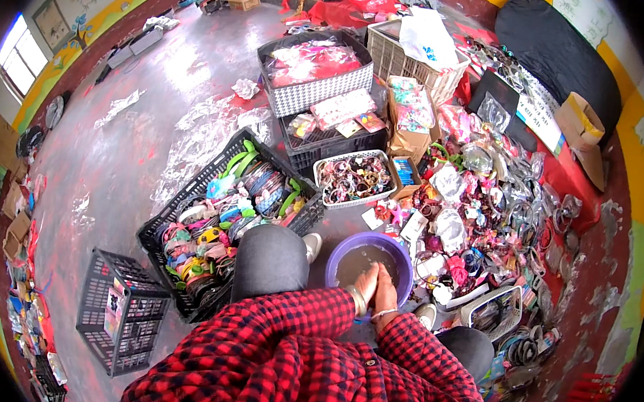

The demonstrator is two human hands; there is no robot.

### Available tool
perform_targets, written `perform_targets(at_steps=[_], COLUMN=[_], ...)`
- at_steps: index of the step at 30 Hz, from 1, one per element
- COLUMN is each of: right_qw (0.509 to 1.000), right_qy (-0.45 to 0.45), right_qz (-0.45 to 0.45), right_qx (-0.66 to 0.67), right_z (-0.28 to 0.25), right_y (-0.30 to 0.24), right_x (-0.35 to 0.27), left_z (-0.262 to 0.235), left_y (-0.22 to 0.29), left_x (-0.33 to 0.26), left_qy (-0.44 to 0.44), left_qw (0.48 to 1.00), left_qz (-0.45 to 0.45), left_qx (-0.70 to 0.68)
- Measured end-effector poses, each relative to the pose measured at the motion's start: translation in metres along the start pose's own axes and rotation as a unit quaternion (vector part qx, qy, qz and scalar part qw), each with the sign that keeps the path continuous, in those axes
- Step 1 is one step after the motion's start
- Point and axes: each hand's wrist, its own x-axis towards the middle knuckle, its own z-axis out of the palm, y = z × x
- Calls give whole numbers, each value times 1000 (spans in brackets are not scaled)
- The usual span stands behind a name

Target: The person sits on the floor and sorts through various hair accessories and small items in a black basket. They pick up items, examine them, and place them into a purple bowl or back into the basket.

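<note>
Both my hands are over the purple basin, which holds murky brownish water. My left hand and my right hand lie side by side, touching along their edges, fingers stretched out toward the water. No object shows in either one. Whether the fingertips dip below the surface is hard to make out. A wide bracelet circles my left wrist, and a thin band is on the right. The basin stands on the floor between my knees.
Left of my knee is a black crate of colourful headbands; another black crate stands beyond it. Ahead sits a white basket of hair ties. A large heap of hair accessories spreads to the right, with a white basket near my right knee.
</note>
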Motion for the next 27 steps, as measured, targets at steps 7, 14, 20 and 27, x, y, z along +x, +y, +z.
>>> perform_targets(at_steps=[7,14,20,27], right_qw=[988,989,985,991], right_qy=[-30,-22,-73,-84], right_qz=[-150,-145,-29,-97], right_qx=[-21,-1,155,-30], right_z=[13,-8,7,-12], right_y=[19,23,2,21], right_x=[-26,5,-11,13], left_z=[-15,16,11,5], left_y=[-29,20,17,-35], left_x=[45,-25,-22,18], left_qy=[-85,95,35,76], left_qw=[962,995,997,977], left_qz=[-69,37,35,110], left_qx=[-252,-8,51,166])
